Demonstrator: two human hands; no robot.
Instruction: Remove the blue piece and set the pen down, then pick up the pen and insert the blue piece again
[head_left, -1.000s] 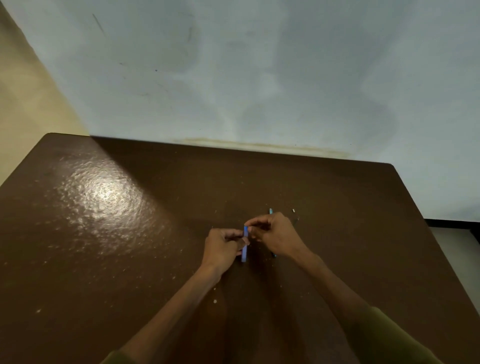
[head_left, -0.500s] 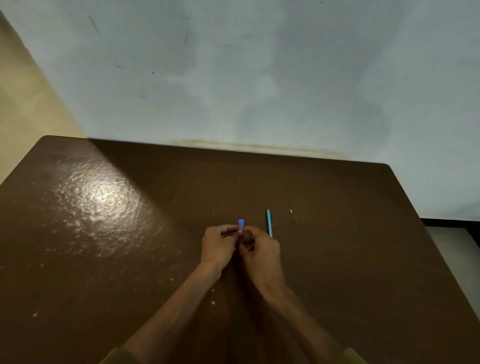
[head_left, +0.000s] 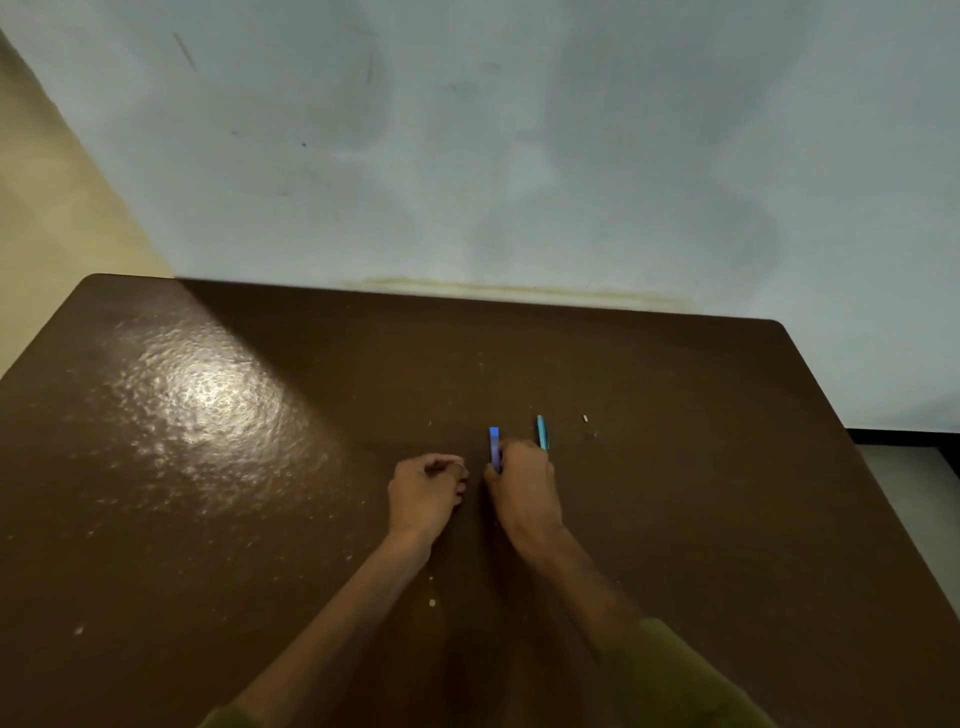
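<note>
My right hand (head_left: 522, 488) grips a short blue stick (head_left: 494, 446), perhaps a pen part, whose upper end pokes out above the fingers. My left hand (head_left: 423, 493) rests on the brown table (head_left: 260, 519) just left of it, fingers curled, with a small gap between the two hands; whether it holds something small is hidden. A teal pen (head_left: 541, 431) lies on the table behind my right hand, its near end covered by the knuckles.
A tiny pale piece (head_left: 585, 418) lies on the table right of the teal pen. Small light crumbs (head_left: 432, 603) dot the surface near my left forearm. A pale wall rises behind the table's far edge; the right edge drops to a floor.
The hands, joined around the blue stick before, have drawn apart. The stick now stays with my right hand, and my left hand has shifted slightly left.
</note>
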